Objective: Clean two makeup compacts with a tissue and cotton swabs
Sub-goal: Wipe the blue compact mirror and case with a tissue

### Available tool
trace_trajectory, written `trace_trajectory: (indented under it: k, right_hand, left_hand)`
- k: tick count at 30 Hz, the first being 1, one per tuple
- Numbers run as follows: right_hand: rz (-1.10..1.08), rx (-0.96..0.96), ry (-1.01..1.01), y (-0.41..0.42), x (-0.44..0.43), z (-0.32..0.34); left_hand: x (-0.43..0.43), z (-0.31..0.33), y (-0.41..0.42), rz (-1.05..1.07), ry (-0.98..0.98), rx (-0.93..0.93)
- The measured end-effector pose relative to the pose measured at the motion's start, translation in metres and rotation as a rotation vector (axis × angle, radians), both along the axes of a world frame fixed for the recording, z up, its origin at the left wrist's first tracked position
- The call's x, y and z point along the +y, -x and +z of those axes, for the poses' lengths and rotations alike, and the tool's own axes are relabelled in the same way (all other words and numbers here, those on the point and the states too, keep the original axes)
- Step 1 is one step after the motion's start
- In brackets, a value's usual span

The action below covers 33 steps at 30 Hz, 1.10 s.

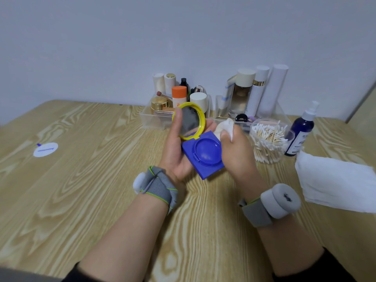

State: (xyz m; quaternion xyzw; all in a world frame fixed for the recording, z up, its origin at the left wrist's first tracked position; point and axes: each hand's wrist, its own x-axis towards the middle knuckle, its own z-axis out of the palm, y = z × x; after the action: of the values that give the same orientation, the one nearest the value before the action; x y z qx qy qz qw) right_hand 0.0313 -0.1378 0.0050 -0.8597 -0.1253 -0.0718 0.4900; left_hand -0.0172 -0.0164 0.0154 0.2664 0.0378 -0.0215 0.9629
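The person holds an open compact up off the table, about chest-on to them, both forearms reaching forward from the near edge. The left hand is turned palm-up and cradles the compact from its left side. The thumb lies straight up along the yellow rim of the round mirror lid, and the fingers are tucked behind that lid, so the hand is clamped on it. The blue square base tilts down toward the person, its round inner cover showing.

At the compact's right edge, the right hand is balled up, back of the hand toward me, its fingers curled tight round a crumpled white tissue. The tissue pokes out above the knuckles and touches the base's far right corner. Both wrists wear grey straps, and the right one carries a round grey puck.

Just right of the compact stands a clear jar of cotton swabs, with a dark blue spray bottle beyond it and a flat folded white cloth further right. Behind the compact are clear organiser trays of bottles and jars against the wall. Well to the compact's left, a small white disc lies on the wood.
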Motion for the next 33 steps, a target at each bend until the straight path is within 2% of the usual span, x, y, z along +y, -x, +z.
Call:
trace_trajectory:
  k: [4, 7, 11, 15, 20, 25, 29, 33]
  right_hand:
    - [0.006, -0.013, -0.030, -0.001, -0.001, -0.001]
    - [0.015, -0.053, -0.022, -0.001, -0.001, -0.002]
    - [-0.091, -0.257, 0.033, -0.002, -0.004, 0.002]
    - [-0.118, -0.405, -0.056, 0.004, -0.008, 0.013]
    - [0.007, -0.283, -0.250, 0.015, -0.010, 0.021]
    - [0.109, -0.240, -0.350, 0.016, -0.008, 0.024]
    - [0.161, -0.191, -0.271, 0.014, -0.006, 0.019]
    - [0.093, -0.312, -0.121, 0.008, -0.007, 0.010]
  left_hand:
    - [0.001, -0.005, -0.003, 0.021, -0.106, 0.015]
    - [0.002, -0.005, -0.005, 0.076, -0.111, 0.052]
    - [0.003, -0.002, -0.003, 0.167, -0.145, 0.065]
    - [0.003, -0.001, -0.004, 0.225, -0.182, 0.089]
    - [0.002, -0.003, -0.005, 0.250, -0.198, 0.083]
    - [-0.004, 0.002, -0.003, 0.234, -0.273, 0.097]
    - [-0.006, 0.001, -0.002, 0.232, -0.308, 0.037]
    - [-0.007, 0.002, 0.000, 0.203, -0.303, 0.026]
